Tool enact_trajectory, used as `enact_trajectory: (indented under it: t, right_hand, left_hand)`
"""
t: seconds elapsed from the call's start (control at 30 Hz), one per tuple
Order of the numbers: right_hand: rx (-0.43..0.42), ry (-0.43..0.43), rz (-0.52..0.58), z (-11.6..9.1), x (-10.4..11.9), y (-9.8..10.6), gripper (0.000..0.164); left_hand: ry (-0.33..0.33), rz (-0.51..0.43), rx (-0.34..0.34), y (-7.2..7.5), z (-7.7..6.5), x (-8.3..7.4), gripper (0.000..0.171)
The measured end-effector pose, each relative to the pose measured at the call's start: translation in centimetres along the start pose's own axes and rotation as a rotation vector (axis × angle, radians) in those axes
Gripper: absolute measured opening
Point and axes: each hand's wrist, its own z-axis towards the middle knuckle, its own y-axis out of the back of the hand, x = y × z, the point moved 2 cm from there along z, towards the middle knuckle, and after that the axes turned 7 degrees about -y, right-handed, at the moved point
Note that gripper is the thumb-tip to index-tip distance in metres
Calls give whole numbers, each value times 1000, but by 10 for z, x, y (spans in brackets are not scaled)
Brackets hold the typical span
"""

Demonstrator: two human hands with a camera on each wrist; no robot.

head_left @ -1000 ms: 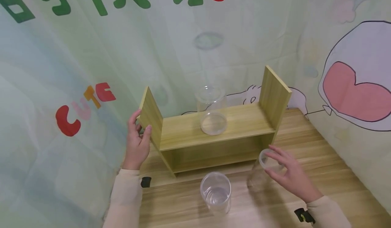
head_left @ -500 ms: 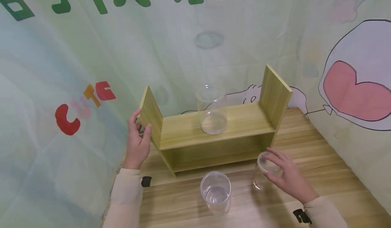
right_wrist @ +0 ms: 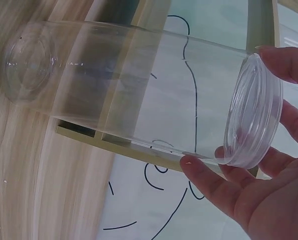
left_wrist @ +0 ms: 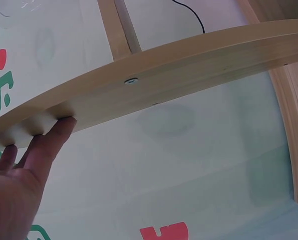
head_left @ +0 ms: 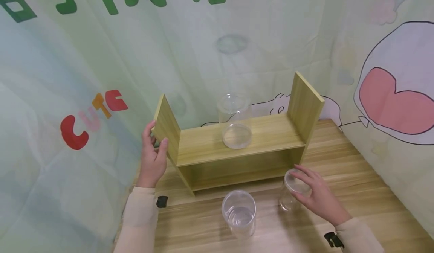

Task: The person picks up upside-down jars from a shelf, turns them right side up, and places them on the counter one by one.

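My right hand (head_left: pixel 318 196) holds a clear, lidded cylindrical jar (head_left: pixel 288 196) by its upper end, on the right side of the wooden table. The right wrist view shows thumb and fingers around the jar's ridged lid (right_wrist: pixel 253 112), with the bare base (right_wrist: pixel 29 62) at the table. At the left side panel of a two-tier wooden shelf (head_left: pixel 203 147), my left hand (head_left: pixel 152 162) has its thumb on the front edge and fingertips on the outer face. The left wrist view shows those fingers (left_wrist: pixel 51 140) against the panel.
A second clear jar (head_left: pixel 237 121) stands upright on the shelf's upper board, near the middle. Another clear jar (head_left: pixel 239 211), its round top facing up, is on the table (head_left: pixel 190 226) before the shelf. A printed curtain (head_left: pixel 190 64) hangs behind and at both sides.
My right hand and its jar have shifted slightly left and down, and the jar's base has come a little toward me. My left hand stays at the shelf panel.
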Motion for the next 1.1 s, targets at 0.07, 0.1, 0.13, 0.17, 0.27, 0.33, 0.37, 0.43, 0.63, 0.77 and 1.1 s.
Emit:
enact_trajectory:
  t: [0.07,0.1,0.13,0.17,0.27,0.33,0.37,0.43,0.63,0.77,1.1]
  right_hand:
    - [-3,12,-3,2,0,-1,54]
    - [-8,22,-3,3,0,-1,53]
    - [-10,27,-3,4,0,-1,52]
    - [-14,33,-2,5,1,0,51]
    - [-9,37,1,9,2,0,50]
    - [6,25,1,10,4,-1,50]
    - [15,16,-2,10,4,-1,49]
    - [30,4,-8,9,4,-3,49]
    - [30,-7,-12,5,4,-5,52]
    - [34,-8,-16,4,4,-5,53]
    - [-60,36,105,13,14,12,55]
  left_hand:
    - [2,-1,-4,1,0,-1,51]
    - [6,-7,-5,1,1,-1,51]
    - [11,-14,-6,1,2,-1,51]
    - [10,-19,-5,1,2,-3,50]
    - [9,-42,-6,2,4,0,50]
    - [21,-49,-7,3,2,6,50]
    - [27,-46,-9,4,1,10,50]
    - [33,-33,-12,5,-1,18,50]
    - [7,-7,-13,5,-4,30,51]
    - [10,6,-12,4,-4,27,51]
    - [61,-38,5,1,-1,-5,61]
